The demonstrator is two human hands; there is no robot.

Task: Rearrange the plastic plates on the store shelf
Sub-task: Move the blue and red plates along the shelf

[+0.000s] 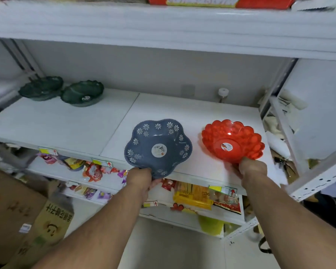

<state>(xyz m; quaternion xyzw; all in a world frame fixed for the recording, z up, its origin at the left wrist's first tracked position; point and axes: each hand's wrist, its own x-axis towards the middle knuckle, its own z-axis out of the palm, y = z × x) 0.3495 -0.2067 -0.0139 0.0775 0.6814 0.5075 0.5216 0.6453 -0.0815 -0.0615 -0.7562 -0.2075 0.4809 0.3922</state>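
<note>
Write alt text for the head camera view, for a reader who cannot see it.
A person's left hand holds a blue flower-patterned plate and the right hand a red scalloped plate, both by the near rim at the front of a white store shelf. Two dark green plates sit at its back left.

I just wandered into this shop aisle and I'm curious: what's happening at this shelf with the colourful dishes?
A person is arranging plastic plates on a white store shelf. Their left hand grips the near rim of a blue flower-shaped plate with white daisies, and their right hand grips the near rim of a translucent red scalloped plate. Both plates sit tilted near the shelf's front edge. Two dark green plates rest side by side at the back left.
</note>
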